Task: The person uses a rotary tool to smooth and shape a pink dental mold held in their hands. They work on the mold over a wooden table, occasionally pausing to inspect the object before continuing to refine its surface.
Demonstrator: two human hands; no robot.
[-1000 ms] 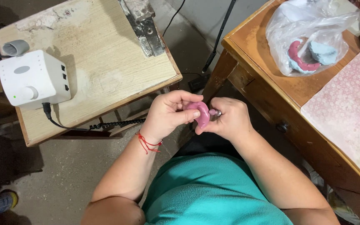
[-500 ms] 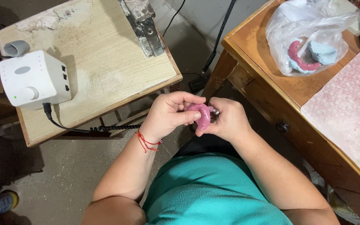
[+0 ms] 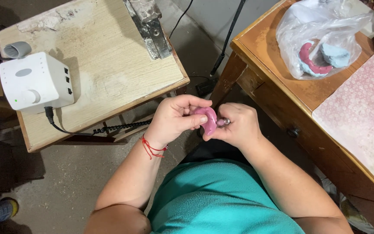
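A small curved pink piece (image 3: 208, 120) sits between both hands, above my lap. My left hand (image 3: 176, 117) pinches it from the left with thumb and fingers; a red thread bracelet circles that wrist. My right hand (image 3: 235, 125) is closed around a slim metal-tipped handpiece (image 3: 224, 122) whose tip touches the pink piece. Most of the handpiece is hidden in the fist.
A white control box (image 3: 33, 82) with a knob and a coiled black cable stands on the low wooden table (image 3: 109, 65) at left. The wooden desk (image 3: 273, 73) at right carries a clear plastic bag (image 3: 321, 39) with pink and blue pieces, and a pink patterned mat (image 3: 362, 117).
The hands have stayed in almost the same place; the fingers of the left hand shifted slightly around the pink piece.
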